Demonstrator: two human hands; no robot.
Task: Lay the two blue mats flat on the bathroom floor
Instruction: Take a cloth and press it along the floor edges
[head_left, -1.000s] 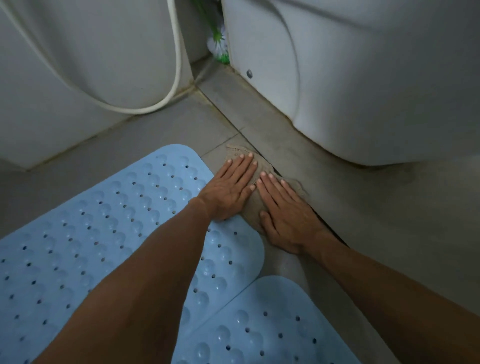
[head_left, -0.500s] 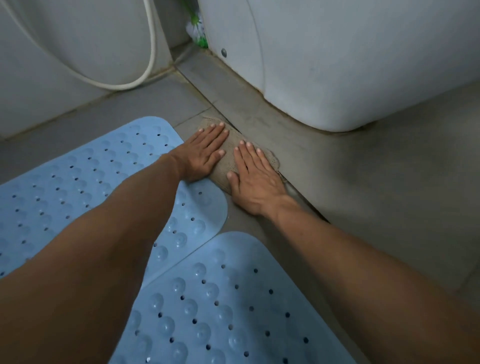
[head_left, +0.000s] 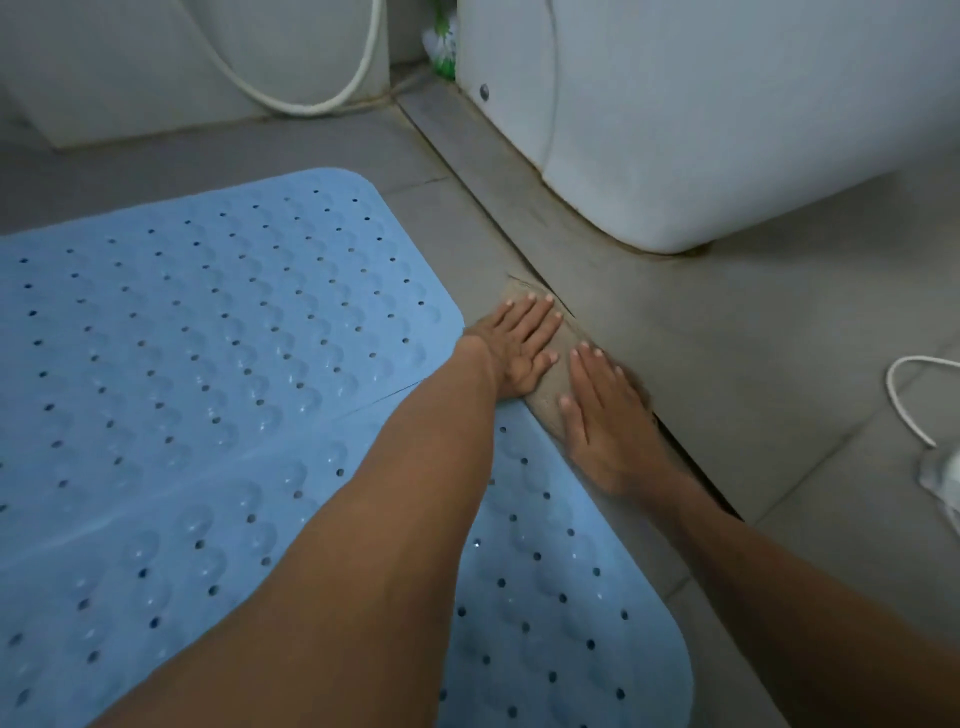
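Beside the step, both hands lay flat with fingers straight on a brown cloth (head_left: 558, 364), left hand (head_left: 519, 345) nearer the far mat (head_left: 208, 322); the near mat (head_left: 545, 597) lay below the right hand (head_left: 602, 415), 2 mats flat.

No text, label, brand or number is showing anywhere that can be read. The green-and-white packet (head_left: 440, 39) may be carrying print, but it is appearing too blurred to tell.
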